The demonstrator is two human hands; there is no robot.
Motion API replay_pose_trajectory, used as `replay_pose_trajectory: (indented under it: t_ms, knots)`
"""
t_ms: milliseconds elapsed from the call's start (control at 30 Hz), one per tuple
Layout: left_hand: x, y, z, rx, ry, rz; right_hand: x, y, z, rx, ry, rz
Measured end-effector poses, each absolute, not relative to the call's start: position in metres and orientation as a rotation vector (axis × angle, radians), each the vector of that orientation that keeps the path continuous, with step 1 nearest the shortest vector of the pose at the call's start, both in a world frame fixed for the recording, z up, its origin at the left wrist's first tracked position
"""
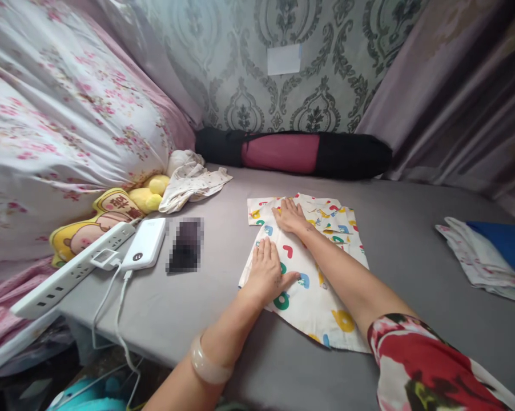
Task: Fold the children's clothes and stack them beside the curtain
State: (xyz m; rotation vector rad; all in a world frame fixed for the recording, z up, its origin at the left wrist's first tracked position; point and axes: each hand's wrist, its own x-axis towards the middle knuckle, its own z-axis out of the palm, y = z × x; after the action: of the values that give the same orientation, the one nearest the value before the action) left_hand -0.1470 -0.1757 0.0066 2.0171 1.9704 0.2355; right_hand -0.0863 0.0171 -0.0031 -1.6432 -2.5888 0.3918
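A white child's shirt (302,302) printed with colourful letters lies on the grey bed surface, one side folded over toward the middle. My left hand (266,271) rests flat on its left part, fingers stretched out and thumb spread. Further up, near the collar and the short sleeve, my right hand (289,216) presses flat on the cloth with its fingers extended. Neither hand grips the fabric. My right forearm crosses over the shirt and hides part of its right side.
To the left lie a power strip (73,268), a white power bank (145,244) with cables, a blurred dark rectangle (185,245), yellow plush toys (99,222) and a crumpled cloth (193,185). A black and maroon roll bag (283,153) lies along the wall. Folded clothes (471,257) sit at right.
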Motion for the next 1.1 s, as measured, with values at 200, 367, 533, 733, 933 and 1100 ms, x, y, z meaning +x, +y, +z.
replay_pose_trajectory:
  t_ms: [200, 367, 533, 733, 933, 1100]
  knots:
    - [-0.148, -0.175, 0.004, 2.028, 1.999, 0.329, -0.089, 0.024, -0.008, -1.701, -2.551, 0.335]
    - [-0.155, -0.173, 0.004, 2.032, 2.091, 0.568, -0.090, 0.026, -0.007, -1.682, -2.534, 0.290]
    - [-0.165, -0.170, 0.013, 1.820, 2.327, 0.620, -0.099, 0.022, 0.016, -1.703, -2.573, 0.318]
    - [-0.184, -0.168, 0.016, 1.629, 2.503, 0.527, -0.124, -0.004, 0.043, -1.605, -2.600, 0.388]
    - [-0.196, -0.169, 0.021, 1.529, 2.537, 0.462, -0.155, -0.022, 0.038, -1.518, -2.603, 0.404]
    - [-0.197, -0.170, 0.027, 1.515, 2.521, 0.405, -0.171, -0.033, 0.031, -1.559, -2.566, 0.430]
